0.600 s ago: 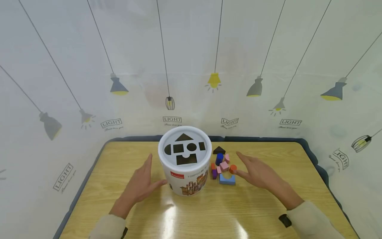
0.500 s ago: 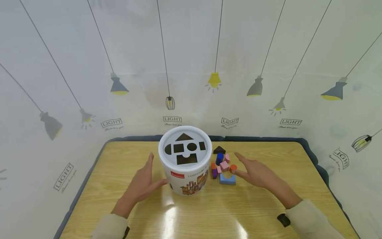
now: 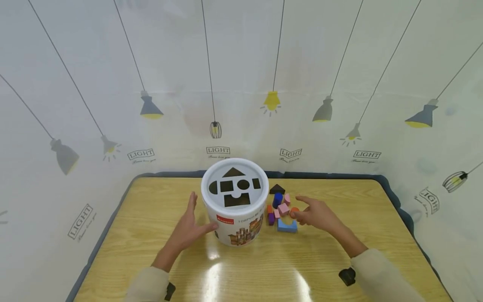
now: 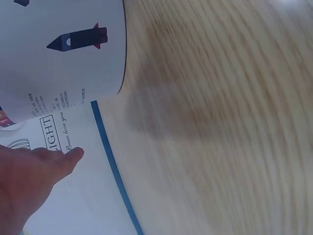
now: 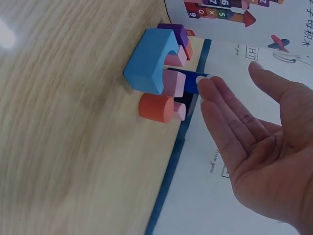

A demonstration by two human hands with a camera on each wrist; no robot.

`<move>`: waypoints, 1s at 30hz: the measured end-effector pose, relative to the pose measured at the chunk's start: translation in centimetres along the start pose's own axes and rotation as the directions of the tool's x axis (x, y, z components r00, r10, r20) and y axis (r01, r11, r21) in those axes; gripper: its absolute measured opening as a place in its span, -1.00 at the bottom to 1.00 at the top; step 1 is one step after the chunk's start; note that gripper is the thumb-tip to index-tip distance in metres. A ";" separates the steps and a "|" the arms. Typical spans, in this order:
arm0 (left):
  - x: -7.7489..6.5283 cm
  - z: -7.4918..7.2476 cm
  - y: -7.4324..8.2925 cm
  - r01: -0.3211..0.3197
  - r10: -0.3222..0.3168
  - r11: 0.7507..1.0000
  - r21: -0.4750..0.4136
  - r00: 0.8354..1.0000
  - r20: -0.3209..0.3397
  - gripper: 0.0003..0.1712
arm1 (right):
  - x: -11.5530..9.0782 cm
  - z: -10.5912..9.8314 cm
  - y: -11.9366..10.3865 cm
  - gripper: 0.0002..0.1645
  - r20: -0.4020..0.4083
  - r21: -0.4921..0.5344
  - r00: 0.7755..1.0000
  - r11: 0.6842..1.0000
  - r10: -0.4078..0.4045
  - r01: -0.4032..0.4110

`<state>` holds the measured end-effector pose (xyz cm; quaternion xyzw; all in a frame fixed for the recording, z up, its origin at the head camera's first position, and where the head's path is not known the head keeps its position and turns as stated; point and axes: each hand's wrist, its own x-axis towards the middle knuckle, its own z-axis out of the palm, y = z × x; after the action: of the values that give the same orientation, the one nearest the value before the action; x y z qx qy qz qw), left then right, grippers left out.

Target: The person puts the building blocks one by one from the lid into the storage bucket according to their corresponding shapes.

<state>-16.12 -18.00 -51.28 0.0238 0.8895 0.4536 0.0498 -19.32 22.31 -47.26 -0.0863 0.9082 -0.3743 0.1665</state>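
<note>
A white bucket (image 3: 235, 228) with a shape-sorter lid (image 3: 257, 195) stands mid-table. Beside its left wall is my left hand (image 3: 188, 230), fingers extended and thumb at the wall. In the left wrist view, part of that hand (image 4: 29, 181) shows below the bucket's printed side. My right hand (image 3: 318, 214) hovers by the toy blocks right of the bucket, holding nothing, thumb and fingers apart. Nearest it is an orange cylinder (image 5: 155, 107), partly covered by the hand in the head view. A blue arch block (image 3: 287, 227), pink cube (image 3: 284, 209) and blue cylinder (image 3: 277, 200) lie close by.
A black triangular block (image 3: 277, 189) lies behind the group, and a purple block (image 3: 271, 219) sits near the bucket. The wooden table (image 3: 158, 201) has a dark blue edge (image 3: 332, 176) along a curtain printed with lamps (image 3: 241, 67).
My left hand has moved slightly right, its thumb closer to the bucket. My right hand has shifted left over the orange cylinder, its fingers drawn in. Bucket and blocks stay put.
</note>
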 end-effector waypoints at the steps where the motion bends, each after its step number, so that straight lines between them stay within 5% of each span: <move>1: 0.1 0.1 0.0 0.002 -0.002 1.000 -0.018 1.000 -0.008 0.57 | 0.2 0.2 0.1 -0.18 -0.004 0.041 1.000 0.999 0.012 -0.012; 12: 0.6 1.2 -0.2 -0.039 0.032 0.979 -0.198 0.999 -0.035 0.59 | 2.6 2.2 1.5 -0.31 0.027 0.277 0.992 0.953 0.121 -0.124; 30: 0.9 2.3 -0.1 -0.178 0.182 0.914 -0.364 0.983 -0.021 0.58 | 4.0 4.5 2.3 -0.36 0.038 0.282 0.985 0.944 0.168 -0.172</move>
<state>-16.75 -16.19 -52.78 0.0989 0.7836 0.6131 0.0173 -21.44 19.87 -52.83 0.0149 0.8478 -0.4846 0.2150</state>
